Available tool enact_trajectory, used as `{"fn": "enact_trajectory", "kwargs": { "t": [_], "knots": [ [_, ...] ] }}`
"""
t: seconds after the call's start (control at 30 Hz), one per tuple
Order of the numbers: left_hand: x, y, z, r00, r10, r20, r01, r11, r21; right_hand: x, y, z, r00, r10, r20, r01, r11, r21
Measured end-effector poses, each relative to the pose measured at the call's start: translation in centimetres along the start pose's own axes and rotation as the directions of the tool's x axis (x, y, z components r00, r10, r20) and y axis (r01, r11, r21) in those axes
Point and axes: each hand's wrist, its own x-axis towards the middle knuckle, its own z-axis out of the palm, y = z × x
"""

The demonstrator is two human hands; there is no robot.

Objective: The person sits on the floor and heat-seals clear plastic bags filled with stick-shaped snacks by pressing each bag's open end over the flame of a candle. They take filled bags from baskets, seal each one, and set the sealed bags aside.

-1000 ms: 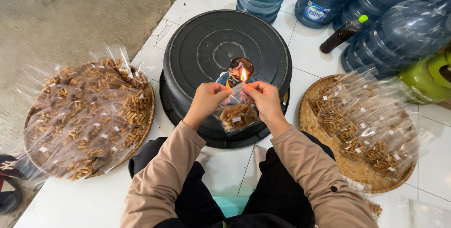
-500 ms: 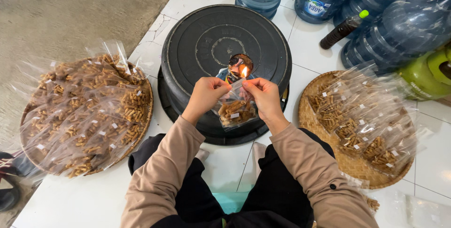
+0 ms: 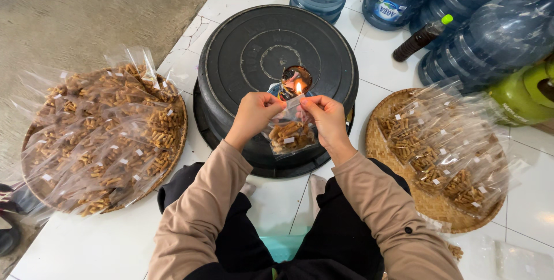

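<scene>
Left hand (image 3: 253,115): pinches the top left edge of the clear snack bag (image 3: 291,133).
Right hand (image 3: 326,119): pinches its top right edge.
Bag: held just beside the flame (image 3: 298,87), over the black tub (image 3: 277,55).
Trays: left tray (image 3: 173,159) and right tray (image 3: 375,141) hold clear bags with small white labels.

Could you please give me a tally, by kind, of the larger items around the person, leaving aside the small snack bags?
Blue water jugs: 5 at least partly visible
Woven trays piled with snack bags: 2
Upturned black tub: 1
Dark bottle with green cap: 1
Green gas cylinder: 1
Lit flame: 1
Total: 11
</scene>
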Motion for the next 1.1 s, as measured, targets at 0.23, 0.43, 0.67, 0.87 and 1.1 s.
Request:
{"fn": "enact_trajectory", "kwargs": {
  "t": [0.23,0.43,0.67,0.87,1.1],
  "knots": [
    [-0.02,0.43,0.03,1.000,-0.006,-0.008,0.006,1.000,0.017,-0.08,-0.31,0.16,1.000,0.004,-0.017,-0.004,1.000,-0.010],
    [-0.07,0.71,0.05,1.000,-0.009,-0.026,0.010,0.999,0.039,-0.12,-0.52,0.21,0.999,0.009,-0.034,-0.010,1.000,-0.019],
    [0.11,0.67,0.26,0.999,0.006,-0.042,-0.005,0.999,0.046,0.01,-0.48,0.09,0.999,-0.010,-0.032,0.011,1.000,0.013],
    [0.17,0.80,0.40,0.999,0.014,-0.053,-0.011,0.999,0.052,0.08,-0.53,-0.01,0.999,-0.001,-0.053,0.001,1.000,0.011],
    [0.28,0.88,0.39,0.999,-0.001,-0.055,0.003,0.999,0.040,0.13,-0.49,-0.07,0.999,-0.004,-0.054,0.005,1.000,0.017]
  ]
}}
